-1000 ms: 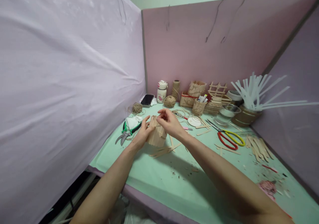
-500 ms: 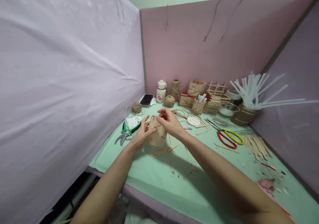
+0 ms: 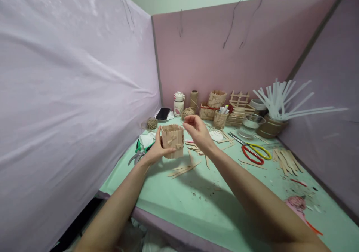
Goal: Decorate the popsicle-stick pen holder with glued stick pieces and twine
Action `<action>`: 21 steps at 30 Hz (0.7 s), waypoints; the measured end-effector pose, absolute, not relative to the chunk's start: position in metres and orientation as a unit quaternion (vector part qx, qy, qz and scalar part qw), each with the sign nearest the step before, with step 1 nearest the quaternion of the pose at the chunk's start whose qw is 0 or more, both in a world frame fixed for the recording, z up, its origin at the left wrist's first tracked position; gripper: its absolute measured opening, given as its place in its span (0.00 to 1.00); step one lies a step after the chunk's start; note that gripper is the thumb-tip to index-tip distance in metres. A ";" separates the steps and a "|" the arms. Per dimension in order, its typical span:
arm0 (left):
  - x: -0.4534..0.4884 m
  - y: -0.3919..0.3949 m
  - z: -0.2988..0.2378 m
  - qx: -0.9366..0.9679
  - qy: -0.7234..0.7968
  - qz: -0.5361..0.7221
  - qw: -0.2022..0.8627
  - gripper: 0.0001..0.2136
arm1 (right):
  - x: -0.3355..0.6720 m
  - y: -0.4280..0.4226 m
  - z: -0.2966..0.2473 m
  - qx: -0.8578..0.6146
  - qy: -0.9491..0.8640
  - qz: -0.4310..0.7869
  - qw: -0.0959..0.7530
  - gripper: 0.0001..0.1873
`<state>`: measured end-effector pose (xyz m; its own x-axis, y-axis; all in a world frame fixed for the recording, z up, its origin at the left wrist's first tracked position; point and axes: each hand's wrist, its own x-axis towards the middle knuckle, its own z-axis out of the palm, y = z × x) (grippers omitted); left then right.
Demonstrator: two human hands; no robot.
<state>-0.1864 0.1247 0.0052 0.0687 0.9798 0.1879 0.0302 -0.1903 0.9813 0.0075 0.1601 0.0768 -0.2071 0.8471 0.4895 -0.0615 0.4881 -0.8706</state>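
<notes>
A cup made of upright wooden craft sticks (image 3: 174, 139) is held just over the table, its ragged rim upward. Small bow-like wooden pieces decorate its front. My left hand (image 3: 155, 151) grips it from the left, thumb across the lower front and fingers behind the side. To the right of the rim, apart from the cup, is my right hand (image 3: 198, 131). Its thumb and fingertips are pinched together, and whatever they hold is too small to tell. Below the cup, thin loose wooden sticks (image 3: 183, 169) lie on the green cloth.
Pruning shears (image 3: 137, 156) lie left of the cup; red-and-yellow-handled scissors (image 3: 254, 153) lie to the right. A glass bowl of water (image 3: 249, 128), a pot of white glue sticks (image 3: 270, 126) and a white bottle (image 3: 178, 104) stand behind. More craft sticks (image 3: 287, 162) lie at right.
The cup has turned so its decorated front faces me. My left hand has shifted to its side, and my right hand has drawn away from it to the right. The view has shifted slightly.
</notes>
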 end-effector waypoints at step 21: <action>-0.188 0.146 -0.025 0.625 0.511 0.501 0.312 0.69 | 0.146 0.046 0.092 -0.308 -0.620 0.397 0.603 0.13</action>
<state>-0.1877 0.1464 -0.0250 -0.0236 0.9511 0.3080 0.3258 -0.2840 0.9018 0.1463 0.0461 0.0915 -0.0825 0.8599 0.5037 -0.0975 0.4960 -0.8628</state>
